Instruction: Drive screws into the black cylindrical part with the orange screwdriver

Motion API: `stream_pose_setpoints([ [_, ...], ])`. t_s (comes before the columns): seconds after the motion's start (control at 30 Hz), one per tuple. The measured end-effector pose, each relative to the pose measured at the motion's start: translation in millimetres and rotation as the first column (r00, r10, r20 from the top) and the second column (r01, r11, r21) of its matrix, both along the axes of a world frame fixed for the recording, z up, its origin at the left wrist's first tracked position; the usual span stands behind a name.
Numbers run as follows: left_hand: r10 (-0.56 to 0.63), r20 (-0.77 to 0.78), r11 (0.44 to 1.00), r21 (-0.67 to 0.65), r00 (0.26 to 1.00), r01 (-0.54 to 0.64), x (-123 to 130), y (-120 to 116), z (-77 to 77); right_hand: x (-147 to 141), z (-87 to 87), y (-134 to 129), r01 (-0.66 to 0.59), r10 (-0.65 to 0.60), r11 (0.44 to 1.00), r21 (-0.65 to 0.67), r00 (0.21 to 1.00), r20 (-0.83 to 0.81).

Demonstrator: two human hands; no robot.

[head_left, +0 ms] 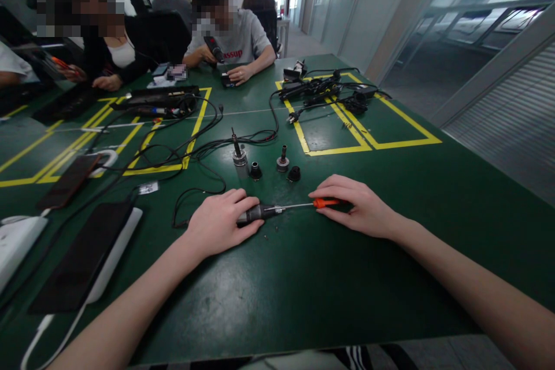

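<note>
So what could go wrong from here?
The orange-handled screwdriver in the right hand points toward the left hand, which grips the black tool; a slip could jab it.
The tiny loose pieces below the tool, perhaps screws, could get brushed away.
The metal cylinder stands upright just beyond the left hand, so a knock might tip it.

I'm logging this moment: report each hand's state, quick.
Left hand: closed, holding the dark handheld tool.
Right hand: closed, holding the orange-handled screwdriver between thumb and fingers.
</note>
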State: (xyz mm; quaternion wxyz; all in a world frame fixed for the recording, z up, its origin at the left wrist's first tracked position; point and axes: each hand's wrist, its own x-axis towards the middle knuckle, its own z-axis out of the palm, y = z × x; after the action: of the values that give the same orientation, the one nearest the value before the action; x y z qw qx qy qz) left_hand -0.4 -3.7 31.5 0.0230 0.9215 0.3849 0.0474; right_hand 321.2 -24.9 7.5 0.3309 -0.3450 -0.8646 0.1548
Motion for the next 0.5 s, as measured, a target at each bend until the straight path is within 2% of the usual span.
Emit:
stream_pose_setpoints([
  [0.2, 0.001, -0.007, 1.0, 0.007, 1.0, -0.001, -0.2, 0.1, -1.5, -0.2, 2.4, -1.1, -0.021, 0.028, 0.993, -0.113, 0.997, 0.065],
  [0.5, 0.005, -0.014, 1.0, 0.0, 1.0, -0.005, 0.6, 0.0, -0.1, -0.6, 1.3, -1.7, -0.021, 0.027, 0.994, -0.111, 0.998, 0.055],
])
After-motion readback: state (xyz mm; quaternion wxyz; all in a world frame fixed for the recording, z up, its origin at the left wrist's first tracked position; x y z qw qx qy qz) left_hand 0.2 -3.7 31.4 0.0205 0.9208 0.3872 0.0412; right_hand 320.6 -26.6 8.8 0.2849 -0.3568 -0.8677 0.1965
